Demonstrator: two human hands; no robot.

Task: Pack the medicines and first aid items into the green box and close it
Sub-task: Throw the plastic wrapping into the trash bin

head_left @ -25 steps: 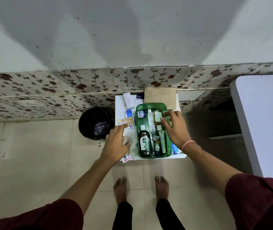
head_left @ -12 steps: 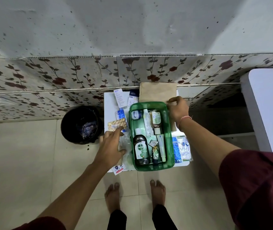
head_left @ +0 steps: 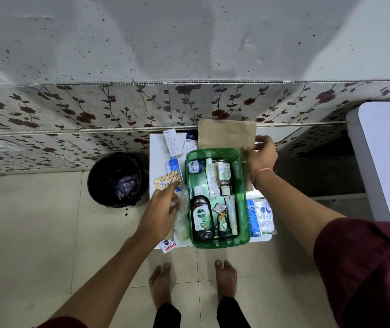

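Note:
The open green box (head_left: 243,185) stands on a small white table (head_left: 157,159). Inside lie a Dettol bottle (head_left: 202,216), a small jar (head_left: 195,166), a white tube (head_left: 211,176), a clear bottle (head_left: 222,172), another tube (head_left: 231,214) and sachets (head_left: 221,215). My left hand (head_left: 163,209) is left of the box, its fingertips holding the lower edge of a yellow tablet strip (head_left: 166,181). My right hand (head_left: 261,157) grips the right edge of a brown paper bag (head_left: 227,136) behind the box.
Two white medicine cartons (head_left: 171,143) lie at the table's back left. A clear plastic bag (head_left: 182,221) and a card (head_left: 168,245) lie left of the box, blue and silver blister strips (head_left: 257,215) to its right. A black bin (head_left: 115,179) stands left; a white tabletop (head_left: 388,157) right.
My right hand left the inside of the box and went back and right to take hold of the brown paper bag. My left hand stayed at the yellow tablet strip.

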